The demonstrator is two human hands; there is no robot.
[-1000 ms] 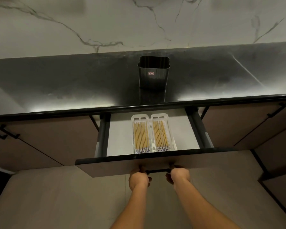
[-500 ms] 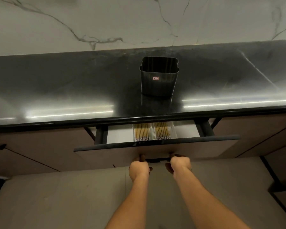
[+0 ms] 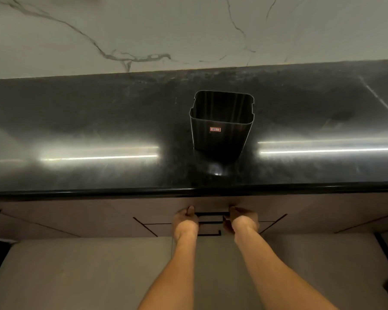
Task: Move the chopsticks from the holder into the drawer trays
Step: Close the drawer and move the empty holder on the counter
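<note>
Black glossy countertop point(image 3: 76, 121) across the whole width, pale veined marble wall point(image 3: 54, 30) behind, brown cabinet front point(image 3: 54, 215) below the counter edge. Next, left hand point(image 3: 185, 220) curled round the left end of the dark drawer handle point(image 3: 212, 213), thumb on top. Above, well back from the counter edge, upright black square holder point(image 3: 221, 130) with a small red label, interior dark. Right hand point(image 3: 242, 220) clamped on the handle's right end, bare bar between the two. Drawer front point(image 3: 211, 204) flush under the counter, so chopsticks and trays hidden from sight.
</note>
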